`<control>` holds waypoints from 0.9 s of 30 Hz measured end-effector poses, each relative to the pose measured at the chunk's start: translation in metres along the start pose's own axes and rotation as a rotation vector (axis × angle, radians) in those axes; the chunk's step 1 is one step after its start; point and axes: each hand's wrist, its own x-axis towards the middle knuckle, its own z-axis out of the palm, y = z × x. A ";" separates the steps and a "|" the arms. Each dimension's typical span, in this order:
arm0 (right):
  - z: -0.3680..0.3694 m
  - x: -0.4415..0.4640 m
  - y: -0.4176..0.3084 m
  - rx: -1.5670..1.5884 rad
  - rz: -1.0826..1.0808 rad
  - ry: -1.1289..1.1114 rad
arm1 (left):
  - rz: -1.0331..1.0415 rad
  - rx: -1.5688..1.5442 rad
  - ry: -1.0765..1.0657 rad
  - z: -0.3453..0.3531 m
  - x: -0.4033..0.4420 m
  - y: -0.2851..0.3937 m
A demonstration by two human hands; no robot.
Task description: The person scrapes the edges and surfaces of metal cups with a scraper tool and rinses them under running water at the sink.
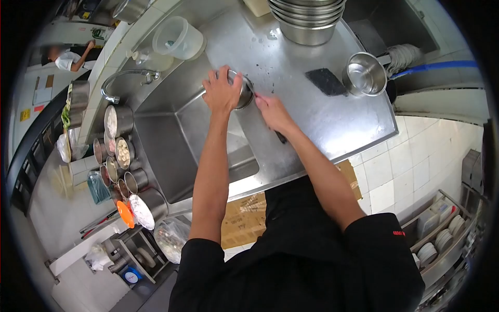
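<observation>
At the right rim of the sink is a small round steel saucepan [246, 95], partly covered by my hands. Spread over its left side and top edge are the fingers of my left hand [222, 92], gripping it. My right hand [274, 113] is closed around a long handle on the pan's right side, and the handle's dark end shows below my palm. What is inside the pan is hidden. The steel sink basin [171, 140] lies beneath and left of my left hand.
A chrome faucet [112, 86] and a translucent plastic tub [178, 37] stand behind the sink. On the steel counter are stacked bowls [306, 31], a black scouring pad [325, 82] and a steel pot [365, 74]. Food containers [123, 153] crowd the left. Another person [70, 60] stands far left.
</observation>
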 end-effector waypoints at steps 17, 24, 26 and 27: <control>0.001 0.005 -0.007 -0.014 0.041 -0.063 | 0.243 -0.019 -0.052 -0.003 0.017 -0.023; 0.009 0.021 -0.012 0.006 0.033 -0.002 | 0.391 -0.050 -0.023 -0.007 0.012 -0.026; 0.013 0.015 0.007 -0.028 -0.109 0.062 | 0.407 -0.012 -0.021 -0.008 0.013 -0.027; 0.011 0.014 0.006 -0.042 -0.159 0.082 | 0.407 -0.011 -0.015 -0.009 0.016 -0.026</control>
